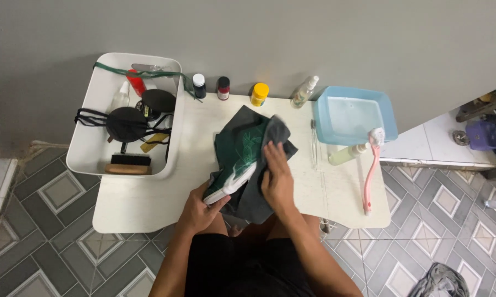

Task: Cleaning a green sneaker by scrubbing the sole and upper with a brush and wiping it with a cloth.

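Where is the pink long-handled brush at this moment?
In the head view, the pink brush lies on the right side of the white table, its head resting on the corner of the blue basin, beside a spray bottle.

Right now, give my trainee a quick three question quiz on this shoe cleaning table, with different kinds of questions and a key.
1. True or false: the left hand holds the green shoe.
2. What does the right hand press on the shoe? A) brush B) grey cloth C) sponge
3. Which colour is the basin at the table's far right?

Key: 1 true. 2 B. 3 blue.
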